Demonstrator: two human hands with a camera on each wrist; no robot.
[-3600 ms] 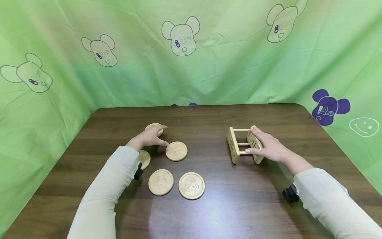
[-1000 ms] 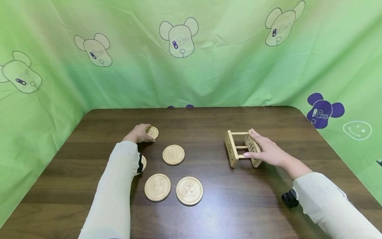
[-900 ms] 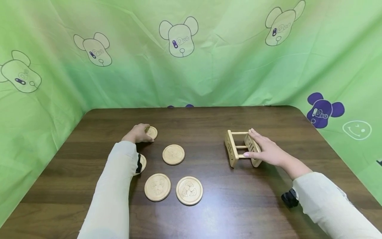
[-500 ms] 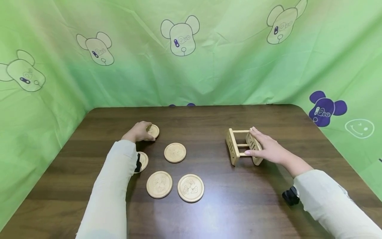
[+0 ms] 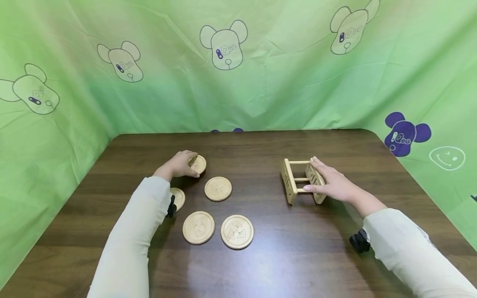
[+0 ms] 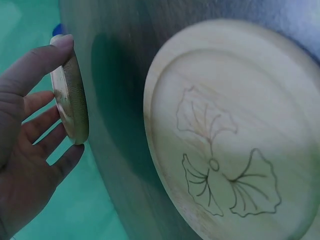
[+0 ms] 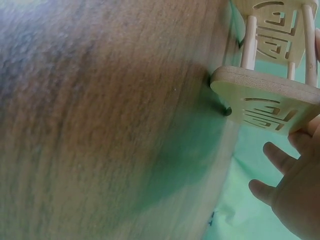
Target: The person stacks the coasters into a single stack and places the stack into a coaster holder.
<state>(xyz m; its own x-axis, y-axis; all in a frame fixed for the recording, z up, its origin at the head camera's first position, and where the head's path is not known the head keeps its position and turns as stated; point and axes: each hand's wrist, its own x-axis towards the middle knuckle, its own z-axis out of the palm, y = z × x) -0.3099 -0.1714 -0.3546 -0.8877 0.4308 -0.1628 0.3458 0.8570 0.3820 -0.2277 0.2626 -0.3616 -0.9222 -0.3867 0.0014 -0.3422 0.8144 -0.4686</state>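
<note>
In the head view, my left hand (image 5: 179, 164) pinches a round wooden coaster (image 5: 198, 164) at the far left. The left wrist view shows that coaster (image 6: 71, 97) tilted between thumb and fingertips, apart from the table. Large in that view lies another coaster (image 6: 225, 135) with an engraved three-leaf pattern. My right hand (image 5: 337, 184) grips the right side panel of a wooden coaster rack (image 5: 290, 182), thumb at the front rod and fingers along the panel. In the right wrist view, some fingers (image 7: 280, 157) stand away from the rack's cut-out panel (image 7: 265, 107).
More coasters lie flat on the dark wooden table (image 5: 283, 256): one in the middle (image 5: 218, 188), two nearer, a front-left coaster (image 5: 198, 227) and a front-right coaster (image 5: 237, 231). Another coaster (image 5: 178, 198) is partly behind the left wrist. A green printed cloth (image 5: 167, 82) surrounds the table.
Over the past few seconds my left hand has gone from spread over the far-left coaster to holding it. In the last half second it has shifted slightly right. The right hand stays on the rack.
</note>
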